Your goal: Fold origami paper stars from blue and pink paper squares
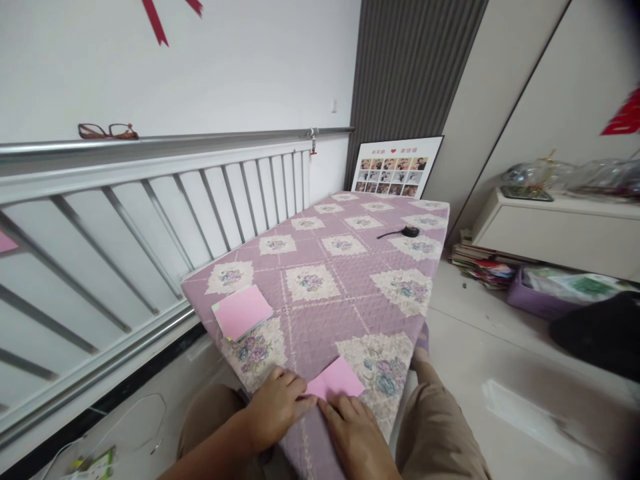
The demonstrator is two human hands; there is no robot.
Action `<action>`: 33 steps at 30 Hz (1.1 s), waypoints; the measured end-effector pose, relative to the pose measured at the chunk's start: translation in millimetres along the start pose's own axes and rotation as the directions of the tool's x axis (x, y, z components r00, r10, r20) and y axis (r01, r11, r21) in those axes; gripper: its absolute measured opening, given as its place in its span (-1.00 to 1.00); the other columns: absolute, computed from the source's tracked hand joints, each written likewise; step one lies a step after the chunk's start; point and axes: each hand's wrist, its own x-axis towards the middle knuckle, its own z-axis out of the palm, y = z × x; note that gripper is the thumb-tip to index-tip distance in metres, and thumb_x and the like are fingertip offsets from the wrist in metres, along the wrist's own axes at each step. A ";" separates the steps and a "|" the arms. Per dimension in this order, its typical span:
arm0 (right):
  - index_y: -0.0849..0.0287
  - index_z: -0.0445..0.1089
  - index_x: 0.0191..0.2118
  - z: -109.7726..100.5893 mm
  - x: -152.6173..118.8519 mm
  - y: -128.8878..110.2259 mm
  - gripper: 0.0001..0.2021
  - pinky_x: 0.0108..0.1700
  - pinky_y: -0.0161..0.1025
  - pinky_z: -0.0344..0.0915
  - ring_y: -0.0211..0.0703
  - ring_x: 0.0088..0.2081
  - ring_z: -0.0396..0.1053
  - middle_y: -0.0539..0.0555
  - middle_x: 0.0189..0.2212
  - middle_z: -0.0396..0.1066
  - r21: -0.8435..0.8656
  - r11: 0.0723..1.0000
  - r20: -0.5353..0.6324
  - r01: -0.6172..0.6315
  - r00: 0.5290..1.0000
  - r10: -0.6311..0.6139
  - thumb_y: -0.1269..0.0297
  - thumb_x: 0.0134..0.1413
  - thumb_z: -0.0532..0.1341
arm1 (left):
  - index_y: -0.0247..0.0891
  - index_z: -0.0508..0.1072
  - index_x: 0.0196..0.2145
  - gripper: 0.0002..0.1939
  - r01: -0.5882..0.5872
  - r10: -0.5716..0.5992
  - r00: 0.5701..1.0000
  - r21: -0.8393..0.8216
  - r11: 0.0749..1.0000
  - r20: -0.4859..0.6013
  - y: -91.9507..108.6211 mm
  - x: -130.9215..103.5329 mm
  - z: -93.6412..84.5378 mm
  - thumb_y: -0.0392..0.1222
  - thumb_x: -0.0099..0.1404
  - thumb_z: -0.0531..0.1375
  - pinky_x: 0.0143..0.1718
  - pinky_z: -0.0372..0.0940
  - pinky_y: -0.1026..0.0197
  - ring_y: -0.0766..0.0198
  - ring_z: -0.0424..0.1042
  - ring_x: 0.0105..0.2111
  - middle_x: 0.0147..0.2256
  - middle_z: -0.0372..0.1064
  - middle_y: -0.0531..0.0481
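While both hands, left [280, 405] and right [353, 427], press on a pink sheet [336, 379] at about six o'clock on the flowery table [320, 333], fingers bunched at its near edge, the pink stack [243, 311] sits around ten o'clock from it, with what's probably a tape measure [411, 232] near one.
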 end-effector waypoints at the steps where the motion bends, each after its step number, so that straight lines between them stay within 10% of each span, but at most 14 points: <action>1: -0.04 0.32 0.05 1.2 0.5 -0.7 -0.51 -0.14 -0.18 0.22 -0.07 -0.17 0.35 0.02 -0.19 0.44 -0.028 1.000 -0.006 0.002 1.000 -0.002 0.48 -0.03 0.28 | -0.06 0.31 0.01 -0.69 0.013 -0.013 1.000 -0.005 1.000 -0.012 -0.4 -2.9 1.0 -0.12 0.47 -0.15 -0.17 -0.03 0.11 0.20 0.24 -0.14 -0.14 0.36 -0.02; 16: 0.06 0.39 -0.11 11.5 -8.4 9.6 -0.69 -0.09 -0.19 0.16 -0.08 -0.14 0.30 -0.01 -0.16 0.44 -0.038 0.998 -0.156 0.055 0.986 -0.061 0.44 -0.02 0.28 | -0.07 0.36 0.00 -0.76 0.153 -0.152 0.981 0.002 0.988 -0.116 -3.4 -27.3 27.9 -0.15 0.43 0.01 -0.07 0.01 0.15 0.28 0.25 -0.07 0.00 0.36 0.10; 33: 0.04 0.40 -0.18 5.3 -19.6 23.3 -0.72 -0.15 -0.19 0.15 -0.10 -0.18 0.31 -0.02 -0.24 0.44 -0.028 1.000 -0.130 0.009 0.991 -0.012 0.52 -0.01 0.21 | -0.19 0.44 -0.20 -0.87 0.283 -0.283 0.958 -0.005 0.959 -0.053 10.8 -11.7 15.0 -0.24 0.36 0.10 -0.10 0.06 0.13 0.20 0.27 -0.11 -0.11 0.38 0.03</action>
